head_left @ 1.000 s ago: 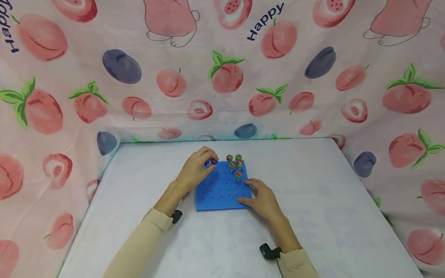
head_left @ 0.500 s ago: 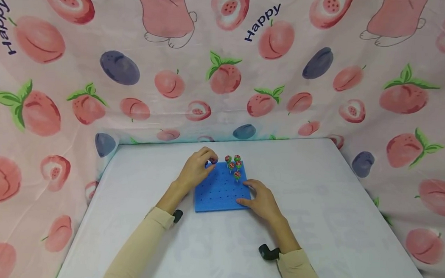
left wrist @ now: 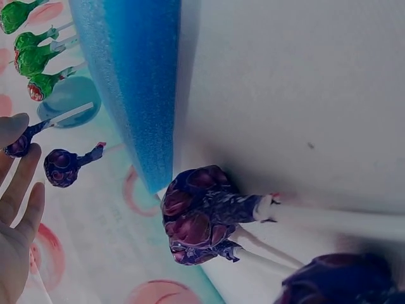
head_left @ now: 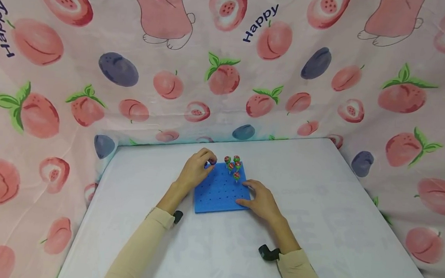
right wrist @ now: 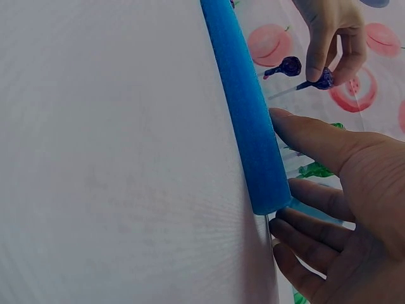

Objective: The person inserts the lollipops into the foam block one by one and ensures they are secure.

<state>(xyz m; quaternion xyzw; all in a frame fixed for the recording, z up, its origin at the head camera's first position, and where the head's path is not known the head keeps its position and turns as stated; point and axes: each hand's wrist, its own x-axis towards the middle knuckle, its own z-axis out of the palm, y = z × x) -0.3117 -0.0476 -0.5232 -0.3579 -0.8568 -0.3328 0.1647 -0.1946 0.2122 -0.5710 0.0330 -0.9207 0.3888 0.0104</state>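
My left hand (head_left: 194,170) pinches a purple-wrapped lollipop (left wrist: 20,144) by its head, over the far left part of a blue foam board (head_left: 217,187). Its white stick points toward the board; whether the tip has entered a hole is hidden. Beside it, another purple lollipop (left wrist: 62,168) stands in the board. Several green-and-red lollipops (head_left: 237,175) stand upright at the far right of the board. My right hand (head_left: 262,201) rests at the board's right edge, thumb and fingers touching it, fingers loosely extended.
In the left wrist view, several more purple lollipops (left wrist: 196,212) lie on the white table (head_left: 316,230), left of the board; my left arm hides them in the head view. Rows of small holes dot the board. A peach-printed cloth (head_left: 211,70) hangs behind and beside the table.
The head view has shifted slightly. My left hand stays at the same far left part of the board, with the lollipop perhaps slightly lower. My right hand has not visibly moved.
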